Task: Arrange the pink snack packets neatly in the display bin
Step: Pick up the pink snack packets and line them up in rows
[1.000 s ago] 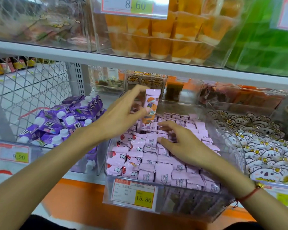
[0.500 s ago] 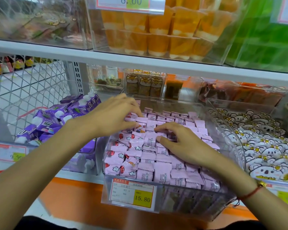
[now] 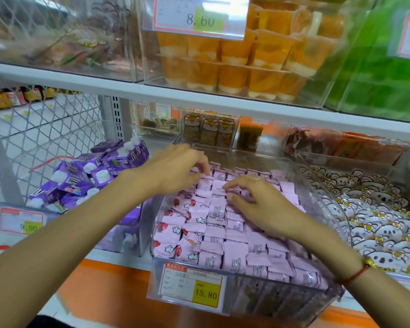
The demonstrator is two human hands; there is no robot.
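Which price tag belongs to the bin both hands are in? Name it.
The 15.80 tag, clipped to the front of the clear bin of pink packets; the others, 9.90 and 8.60, mark other bins.

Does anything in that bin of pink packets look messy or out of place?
Mostly tidy. In the clear display bin, the pink snack packets on the right lie in even rows, plain side up. Those along the left edge sit tilted, showing red-and-white print. Both hands, left hand and right hand, rest on the back rows.
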